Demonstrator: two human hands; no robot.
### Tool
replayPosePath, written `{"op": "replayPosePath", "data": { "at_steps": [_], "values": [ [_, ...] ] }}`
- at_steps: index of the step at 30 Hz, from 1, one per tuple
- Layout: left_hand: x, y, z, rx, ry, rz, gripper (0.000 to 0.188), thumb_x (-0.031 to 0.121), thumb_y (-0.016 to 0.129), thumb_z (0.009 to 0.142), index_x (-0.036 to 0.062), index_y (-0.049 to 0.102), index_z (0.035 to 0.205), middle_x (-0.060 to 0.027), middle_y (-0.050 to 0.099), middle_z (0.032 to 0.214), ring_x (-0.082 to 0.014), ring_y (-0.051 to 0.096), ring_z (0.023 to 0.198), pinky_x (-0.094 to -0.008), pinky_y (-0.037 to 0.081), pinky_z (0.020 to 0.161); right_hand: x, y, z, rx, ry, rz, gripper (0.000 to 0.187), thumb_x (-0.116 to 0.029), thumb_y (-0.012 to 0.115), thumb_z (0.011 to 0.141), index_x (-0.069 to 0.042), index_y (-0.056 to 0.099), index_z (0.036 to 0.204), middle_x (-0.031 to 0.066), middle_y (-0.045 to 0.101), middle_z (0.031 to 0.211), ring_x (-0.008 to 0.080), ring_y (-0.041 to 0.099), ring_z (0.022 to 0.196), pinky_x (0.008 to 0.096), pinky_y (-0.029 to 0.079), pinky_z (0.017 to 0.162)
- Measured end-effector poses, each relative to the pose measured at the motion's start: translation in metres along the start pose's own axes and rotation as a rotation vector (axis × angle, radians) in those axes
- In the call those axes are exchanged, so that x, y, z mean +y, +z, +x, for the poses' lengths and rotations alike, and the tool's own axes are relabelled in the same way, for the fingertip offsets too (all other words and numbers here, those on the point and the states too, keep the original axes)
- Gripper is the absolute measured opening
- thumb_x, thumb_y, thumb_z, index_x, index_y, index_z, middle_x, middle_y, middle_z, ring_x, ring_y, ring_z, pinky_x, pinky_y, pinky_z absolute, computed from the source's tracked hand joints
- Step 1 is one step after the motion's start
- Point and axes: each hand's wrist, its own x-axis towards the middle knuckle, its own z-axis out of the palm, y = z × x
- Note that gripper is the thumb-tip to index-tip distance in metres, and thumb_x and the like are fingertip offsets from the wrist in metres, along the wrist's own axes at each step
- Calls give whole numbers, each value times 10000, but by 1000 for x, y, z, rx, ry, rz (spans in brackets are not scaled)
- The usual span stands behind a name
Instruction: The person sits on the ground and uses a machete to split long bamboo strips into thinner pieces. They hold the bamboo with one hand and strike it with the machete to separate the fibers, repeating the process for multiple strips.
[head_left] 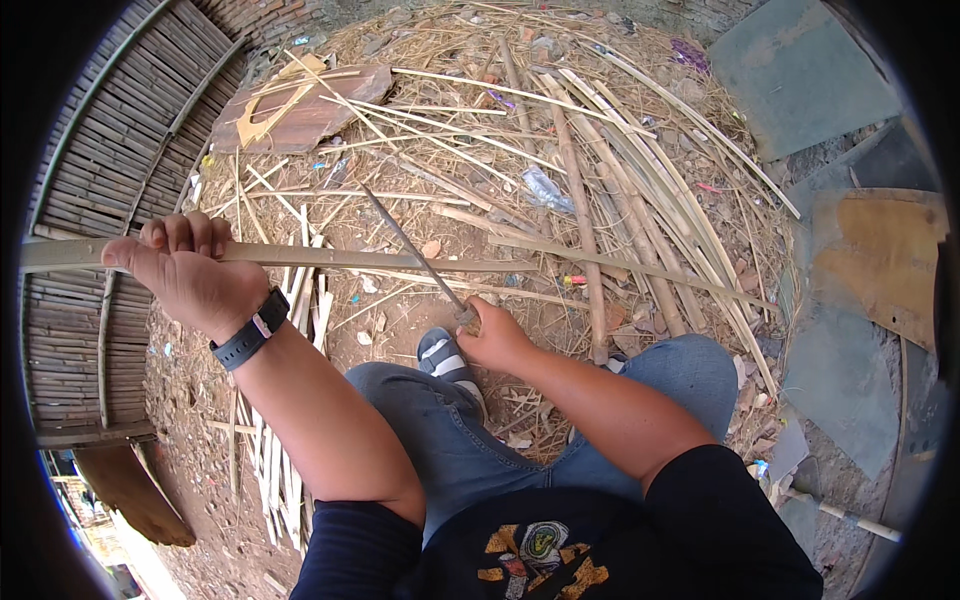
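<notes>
One long bamboo strip (340, 257) is held level above the littered ground, its outer end reaching left. Near that end, the left hand (195, 285) grips it, the fingers curled round and closed on it; a dark watch (250, 330) sits on that wrist. On the near side of the strip, the right hand (495, 338) has its fingers wrapped about the handle of a long narrow knife (408, 240), whose blade crosses the strip at a slant; whether they touch, I cannot tell. Also on the near side is a foot in a striped sandal (448, 360). Beyond the strip lie a brown board (345, 103) and a crumpled clear plastic bottle (547, 190). Right of the strip's inner end rests a round bamboo pole (577, 210), with a sheaf of split bamboo (683, 225) farther right.
</notes>
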Motion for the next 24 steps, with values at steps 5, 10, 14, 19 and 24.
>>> {"op": "replayPosePath", "data": {
  "at_steps": [5,10,14,19,24],
  "values": [
    [-8,-19,14,70,-49,-28,533,634,442,1043,151,429,817,31,327,630,-116,283,544,-253,248,526,-27,-5,-4,-6,22,-109,601,-212,733,825,64,537,1321,314,696,1032,438,697,984,474,546,846],
    [-3,4,-4,-5,-15,-35,531,640,492,1025,154,439,817,41,309,619,-108,282,523,-269,227,498,-20,-16,-6,-12,0,-49,532,-194,719,852,67,547,1283,315,688,941,454,692,910,467,540,807],
    [-4,8,-4,-19,-31,-28,483,567,499,1053,154,427,814,38,316,626,-106,276,534,-264,227,506,-20,-15,-2,42,4,-105,557,-186,725,837,70,532,1293,306,689,915,444,699,882,480,542,788],
    [-1,-2,-2,-86,-48,-132,449,502,519,1066,163,417,790,41,312,621,-98,268,521,-263,218,497,-63,-31,-9,-86,28,-109,561,-181,732,829,69,537,1291,314,687,943,441,696,893,482,542,801],
    [1,10,-12,-146,-50,-129,420,450,503,1082,154,427,794,32,317,622,-102,275,520,-260,222,500,3,-25,7,110,125,-158,513,-190,730,823,68,545,1225,297,692,936,453,690,925,498,543,802]
  ]
}}
